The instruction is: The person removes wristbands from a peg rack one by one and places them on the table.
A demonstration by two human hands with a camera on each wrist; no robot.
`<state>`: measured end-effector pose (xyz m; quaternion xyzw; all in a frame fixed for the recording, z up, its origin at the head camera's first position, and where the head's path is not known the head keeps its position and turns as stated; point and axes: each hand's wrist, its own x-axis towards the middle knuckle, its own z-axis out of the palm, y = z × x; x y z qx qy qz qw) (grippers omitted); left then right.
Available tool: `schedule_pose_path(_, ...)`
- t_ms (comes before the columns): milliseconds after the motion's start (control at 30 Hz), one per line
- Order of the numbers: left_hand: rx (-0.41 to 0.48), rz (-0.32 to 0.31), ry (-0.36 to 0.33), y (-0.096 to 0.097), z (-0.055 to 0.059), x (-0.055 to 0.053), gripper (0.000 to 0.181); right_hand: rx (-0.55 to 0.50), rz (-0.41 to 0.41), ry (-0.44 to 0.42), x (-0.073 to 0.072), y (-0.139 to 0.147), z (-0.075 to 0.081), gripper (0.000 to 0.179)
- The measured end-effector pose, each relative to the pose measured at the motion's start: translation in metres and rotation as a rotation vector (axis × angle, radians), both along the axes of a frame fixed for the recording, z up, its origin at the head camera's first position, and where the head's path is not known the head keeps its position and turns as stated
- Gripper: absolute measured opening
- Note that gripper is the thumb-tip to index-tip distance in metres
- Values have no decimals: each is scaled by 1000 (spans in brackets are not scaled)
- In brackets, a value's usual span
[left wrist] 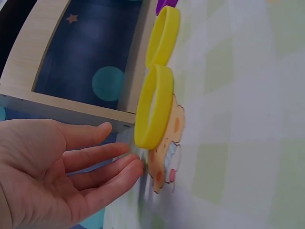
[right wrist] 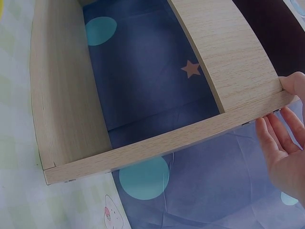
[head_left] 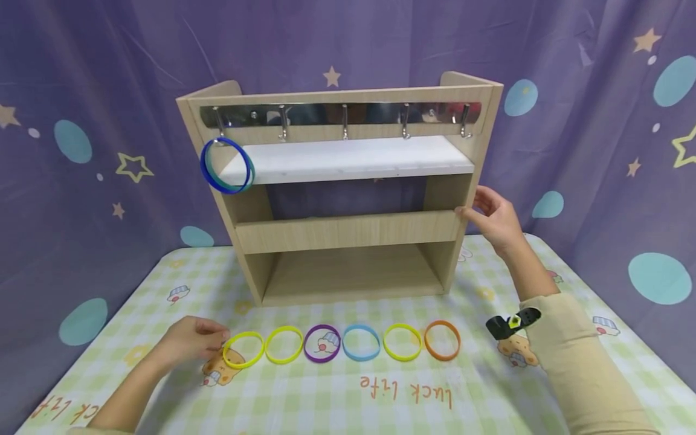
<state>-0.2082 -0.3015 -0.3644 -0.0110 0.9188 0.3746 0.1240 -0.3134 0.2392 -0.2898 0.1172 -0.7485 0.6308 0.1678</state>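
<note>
My left hand (head_left: 194,340) is held with loosely bent fingers beside the leftmost yellow wristband (head_left: 225,356) on the tablecloth. In the left wrist view its fingertips (left wrist: 135,167) come close to that band, with nothing between thumb and fingers. My right hand (head_left: 497,219) grips the right side panel of a wooden shelf (head_left: 348,232), thumb on the front edge and fingers along the outer side. A dark blue wristband (head_left: 204,166) and a teal wristband (head_left: 252,175) hang together from the leftmost hook (head_left: 219,121) of the shelf's metal strip.
Right of the nearest band lie another yellow wristband (head_left: 284,362), a purple one (head_left: 322,360), a light blue one (head_left: 361,359), a third yellow one (head_left: 403,359) and an orange one (head_left: 442,358), in a row before the shelf. A purple curtain (head_left: 380,36) hangs behind.
</note>
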Motion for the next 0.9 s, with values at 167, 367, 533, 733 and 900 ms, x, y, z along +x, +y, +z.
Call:
schedule_pose_path(167, -8, -62, 26, 0, 9, -1, 46, -5, -2, 2, 0, 0, 0, 35)
schedule_pose_path(367, 10, -145, 50, 0, 22, -4, 54, -8, -2, 3, -1, 0, 0, 35)
schedule_pose_path(533, 9, -144, 112, 4, 40, -7, 56, -13, 4, 5, -1, -1, 3, 35)
schedule_pose_path(733, -5, -100, 228, 11, 63, -11, 56, -2, -6, 0, 0, -1, 5, 34)
schedule_pose_path(900, 18, -69, 313, 19, 81, -11, 53, 19, -20, -16, 0, -1, 2, 34)
